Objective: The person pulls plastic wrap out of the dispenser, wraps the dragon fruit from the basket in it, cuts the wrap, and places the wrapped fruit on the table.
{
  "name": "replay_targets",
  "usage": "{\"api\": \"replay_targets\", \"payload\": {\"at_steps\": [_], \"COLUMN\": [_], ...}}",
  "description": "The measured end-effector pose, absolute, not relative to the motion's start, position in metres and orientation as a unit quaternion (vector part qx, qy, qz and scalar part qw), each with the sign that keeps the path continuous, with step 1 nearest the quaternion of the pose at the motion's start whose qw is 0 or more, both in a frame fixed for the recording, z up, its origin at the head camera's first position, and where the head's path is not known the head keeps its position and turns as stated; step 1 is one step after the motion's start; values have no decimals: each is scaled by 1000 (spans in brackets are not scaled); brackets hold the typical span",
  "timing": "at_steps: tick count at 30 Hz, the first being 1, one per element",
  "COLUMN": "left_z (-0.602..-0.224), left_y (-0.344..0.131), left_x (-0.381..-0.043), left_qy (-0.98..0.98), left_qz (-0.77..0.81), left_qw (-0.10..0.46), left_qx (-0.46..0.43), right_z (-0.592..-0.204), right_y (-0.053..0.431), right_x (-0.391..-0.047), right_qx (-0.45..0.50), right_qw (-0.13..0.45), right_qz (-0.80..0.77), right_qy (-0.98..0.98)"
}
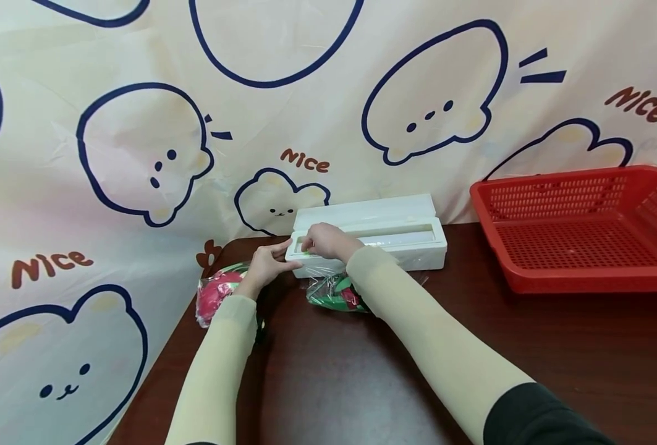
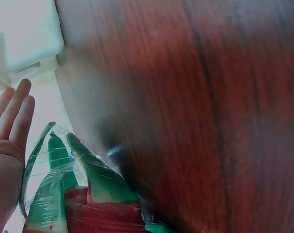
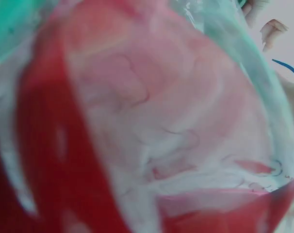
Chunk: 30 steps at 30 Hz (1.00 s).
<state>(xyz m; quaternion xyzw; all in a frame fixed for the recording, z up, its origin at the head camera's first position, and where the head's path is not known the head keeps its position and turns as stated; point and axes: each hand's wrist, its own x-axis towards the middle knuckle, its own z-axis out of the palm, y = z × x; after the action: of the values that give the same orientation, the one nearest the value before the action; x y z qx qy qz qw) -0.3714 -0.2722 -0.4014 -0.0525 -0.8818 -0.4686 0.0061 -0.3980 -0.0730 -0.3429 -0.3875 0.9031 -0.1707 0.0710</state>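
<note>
A long white foam box (image 1: 361,253) lies at the back of the table, its lid (image 1: 367,213) raised behind it. My left hand (image 1: 267,266) rests against the box's left end, fingers fairly straight, thumb at the front. My right hand (image 1: 328,241) reaches into the left end of the open box, fingers curled down at a small yellow-green thing (image 1: 306,252), mostly hidden. A plastic-wrapped green and red bundle (image 1: 334,293) lies before the box, partly under my right forearm. Beside my left wrist lies a plastic-wrapped pink bundle (image 1: 217,293).
A red plastic basket (image 1: 595,281) stands to the right at the back of the dark wooden table (image 1: 328,377). Behind everything hangs a pale printed cloth (image 1: 361,179), close to the box and the basket. The right wrist view is mostly filled by blurred red and pink wrapping (image 3: 152,107).
</note>
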Motion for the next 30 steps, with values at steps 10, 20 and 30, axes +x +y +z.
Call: {"api": "replay_targets", "payload": {"at_steps": [10, 20, 30], "left_z": [-409, -398, -401], "left_y": [-272, -273, -273], "left_x": [-371, -374, -372], "left_qy": [-886, -895, -898], "left_qz": [-460, -442, -437], "left_qw": [18, 13, 7], "left_qx": [-54, -53, -44], "right_z": [-347, -337, -333], "right_y": [-72, -53, -37], "right_x": [-400, -406, -408], "right_qx": [-400, -404, -381], "right_qw": [61, 61, 116], "right_qz": [-156, -153, -159], "right_qy": [901, 900, 903]}}
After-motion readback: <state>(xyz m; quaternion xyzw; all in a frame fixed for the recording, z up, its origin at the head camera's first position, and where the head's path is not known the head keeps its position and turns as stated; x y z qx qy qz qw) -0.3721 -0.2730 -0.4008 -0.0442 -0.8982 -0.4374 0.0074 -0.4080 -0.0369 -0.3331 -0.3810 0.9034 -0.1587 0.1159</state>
